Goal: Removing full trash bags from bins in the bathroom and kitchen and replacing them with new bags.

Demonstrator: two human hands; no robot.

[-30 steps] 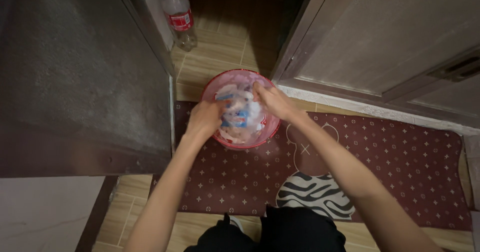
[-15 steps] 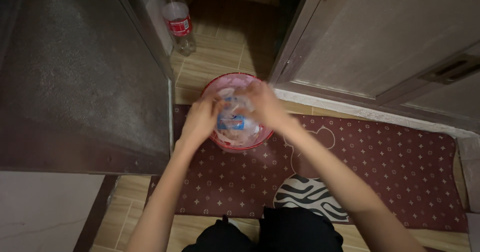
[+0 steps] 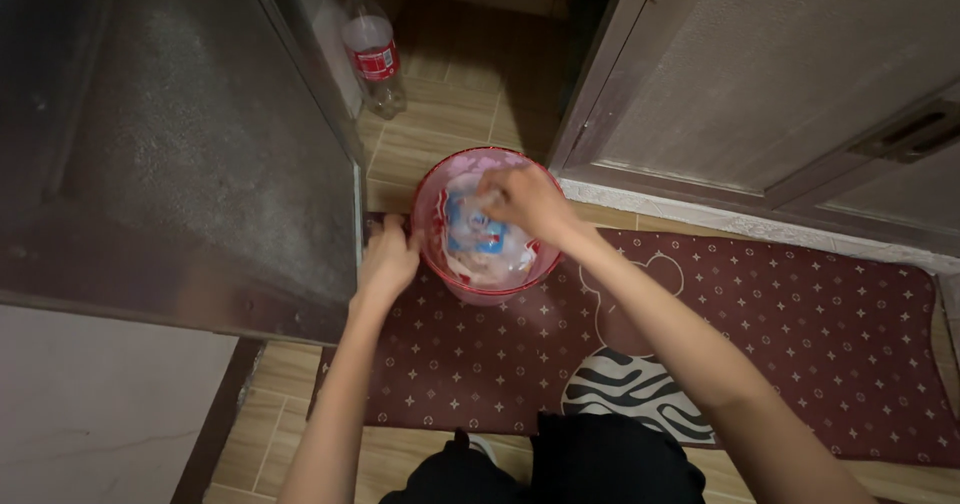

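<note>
Upright red bin [image 3: 437, 254], rubbish-filled

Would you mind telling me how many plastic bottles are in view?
1: a clear plastic bottle with a red cap stands on the floor beyond the red bin. Others may be hidden among the bin's rubbish.

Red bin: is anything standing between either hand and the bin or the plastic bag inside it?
Nothing visible does. The left hand rests on the outside of the red bin at its left rim, and the right hand reaches down into the bin onto the crumpled plastic bag. The bottle stands well behind, apart from both.
</note>
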